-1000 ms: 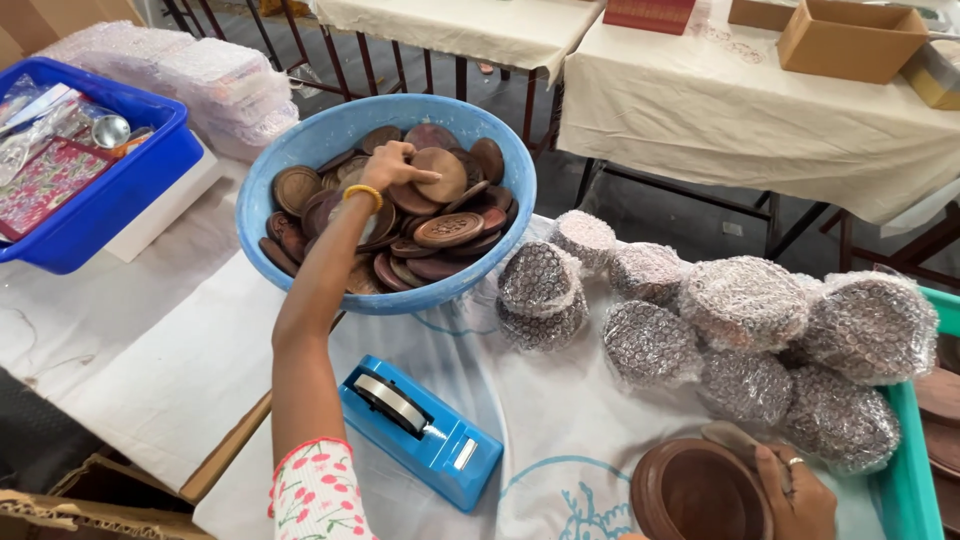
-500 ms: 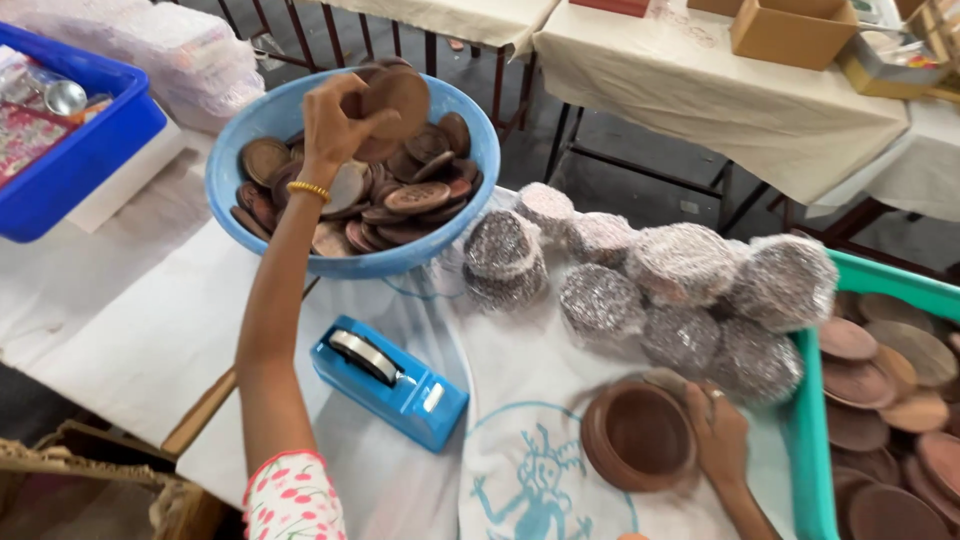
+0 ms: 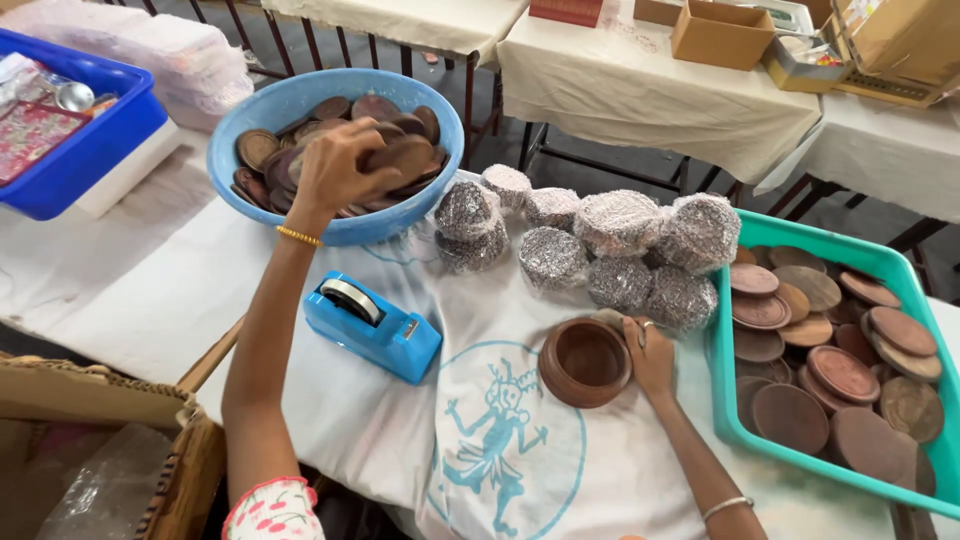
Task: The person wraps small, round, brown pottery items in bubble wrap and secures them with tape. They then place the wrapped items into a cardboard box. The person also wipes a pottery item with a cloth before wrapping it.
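Note:
My left hand (image 3: 338,168) is over the near rim of a round blue basin (image 3: 305,230) full of brown clay lids, and grips one brown clay lid (image 3: 402,154). A gold bangle circles that wrist. My right hand (image 3: 648,352) rests against the right side of a small brown clay pot (image 3: 584,362) that stands upright on the white cloth (image 3: 500,460) with a blue printed figure. A blue tape dispenser (image 3: 372,326) lies between my two arms.
Several pots wrapped in white foam mesh (image 3: 620,250) are piled behind the clay pot. A teal tray (image 3: 722,340) of clay lids sits at the right. A blue crate (image 3: 90,150) stands far left, a cardboard box (image 3: 110,440) at the near left. Cloth-covered tables stand behind.
My left hand has come down from above the basin to its near rim, a lid still in it. My right hand and the clay pot stay on the cloth.

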